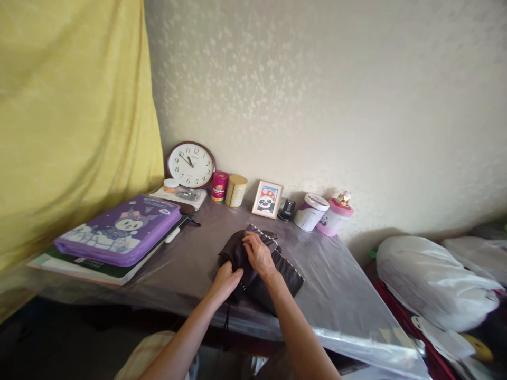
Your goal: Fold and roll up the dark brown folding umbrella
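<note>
A black folding umbrella (291, 274) with a black-and-white edging lies collapsed near the front of the table, its cloth bunched in loose folds. At its left side my left hand (227, 279) is closed on the gathered cloth, thumb on top. My right hand (259, 256) rests over the middle with bent fingers, pinching a fold of the fabric. Some of the fingertips are hidden in the dark cloth. A thin black cord (227, 319) hangs over the table's front edge below my left hand.
On the left, a purple binder case (119, 232) lies on books. A wall clock (191, 164), a red can (219, 186), a yellow can (236, 191), a framed panda picture (268, 199) and tubs (311, 212) line the wall. White bags (431, 279) sit right of the table.
</note>
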`<state>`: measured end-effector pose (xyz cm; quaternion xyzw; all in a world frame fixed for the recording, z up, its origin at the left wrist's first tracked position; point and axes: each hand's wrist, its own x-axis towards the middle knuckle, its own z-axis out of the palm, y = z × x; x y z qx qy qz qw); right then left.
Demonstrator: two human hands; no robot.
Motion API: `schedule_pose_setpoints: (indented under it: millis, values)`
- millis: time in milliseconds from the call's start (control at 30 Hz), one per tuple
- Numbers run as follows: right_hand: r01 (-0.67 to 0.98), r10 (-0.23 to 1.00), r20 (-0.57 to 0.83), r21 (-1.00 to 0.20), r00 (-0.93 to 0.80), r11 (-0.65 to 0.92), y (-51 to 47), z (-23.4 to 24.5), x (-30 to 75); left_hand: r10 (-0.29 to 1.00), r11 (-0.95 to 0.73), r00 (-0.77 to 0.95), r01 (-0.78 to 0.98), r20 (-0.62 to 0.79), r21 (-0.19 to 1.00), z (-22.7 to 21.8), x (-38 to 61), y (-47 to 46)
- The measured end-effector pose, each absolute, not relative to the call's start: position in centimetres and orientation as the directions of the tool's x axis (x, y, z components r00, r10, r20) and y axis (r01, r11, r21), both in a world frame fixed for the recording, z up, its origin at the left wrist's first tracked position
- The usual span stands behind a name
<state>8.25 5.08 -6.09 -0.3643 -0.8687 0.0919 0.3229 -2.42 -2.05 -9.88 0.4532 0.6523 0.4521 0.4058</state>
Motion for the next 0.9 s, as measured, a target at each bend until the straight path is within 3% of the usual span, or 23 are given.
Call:
schedule_pose_setpoints:
  millis: [133, 267, 367, 533, 700, 900]
  values:
    - [0.565, 0.684, 0.529, -0.397, -0.502, 0.723, 4.3, -7.4, 9.4, 0.950, 0.207, -0.287, 0.275, -0.125, 0.939, -10.3, -2.5, -2.0]
    - [0.584, 0.630, 0.487, -0.267, -0.605, 0.767, 4.7, -8.5, 10.6, 0.952, 0.199, -0.285, 0.306, -0.110, 0.931, -10.4, -2.7, -2.0]
    - [0.671, 0.676, 0.502, -0.228, -0.540, 0.705, 5.9, -8.7, 11.9, 0.953, 0.188, -0.288, 0.322, -0.094, 0.928, -10.4, -2.9, -1.8]
    - [0.743, 0.775, 0.553, -0.370, -0.306, 0.558, 6.8, -8.6, 15.1, 0.938, 0.187, -0.339, 0.326, -0.071, 0.927, -10.7, -3.2, -1.6]
    - [0.641, 0.780, 0.509, -0.471, -0.363, 0.606, 5.2, -10.0, 15.9, 0.930, 0.181, -0.362, 0.304, -0.062, 0.935, -10.7, -3.2, -1.6]
    - [0.637, 0.765, 0.533, -0.458, -0.361, 0.620, 4.4, -10.9, 14.2, 0.958, 0.148, -0.276, 0.248, -0.077, 0.957, -9.8, -2.7, -2.7]
